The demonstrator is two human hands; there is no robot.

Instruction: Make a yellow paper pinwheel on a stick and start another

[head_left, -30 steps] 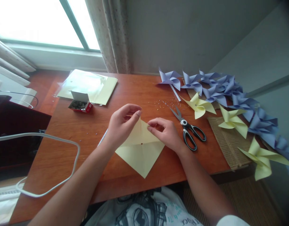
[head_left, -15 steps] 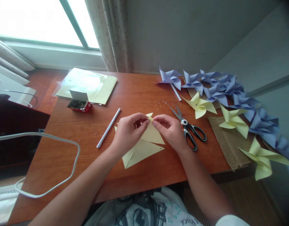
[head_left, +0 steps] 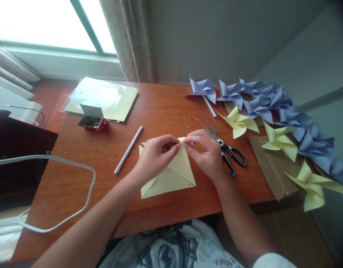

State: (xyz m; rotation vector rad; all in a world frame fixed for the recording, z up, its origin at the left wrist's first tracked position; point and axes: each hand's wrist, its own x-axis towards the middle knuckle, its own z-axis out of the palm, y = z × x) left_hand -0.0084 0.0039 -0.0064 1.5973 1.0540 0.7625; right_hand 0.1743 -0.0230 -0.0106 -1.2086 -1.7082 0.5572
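A pale yellow paper square (head_left: 168, 178) with diagonal slits and a small punched hole near its lower right corner lies on the table in front of me. My left hand (head_left: 160, 154) pinches its upper right corner between thumb and index finger. Close against it, my right hand (head_left: 205, 149) pinches the same corner from the other side. The fingertips cover the corner, so I cannot see its exact state. Left of the paper rests a rolled white paper stick (head_left: 128, 149). Black-handled scissors (head_left: 224, 146) lie partly behind my right hand, blades spread.
Purple pinwheels (head_left: 256, 95) and yellow pinwheels (head_left: 279, 139) line the right side, some over corrugated cardboard (head_left: 267, 175). Tiny paper bits (head_left: 197, 120) are scattered near the scissors. A small red box (head_left: 94, 123) of metal pieces and yellow sheets (head_left: 126, 102) sit back left. A white cable (head_left: 91, 186) loops at left.
The paper's raised upper corner has come down, and the square lies flatter with its lower right corner shifted down. Both hands keep pinching at the top corner.
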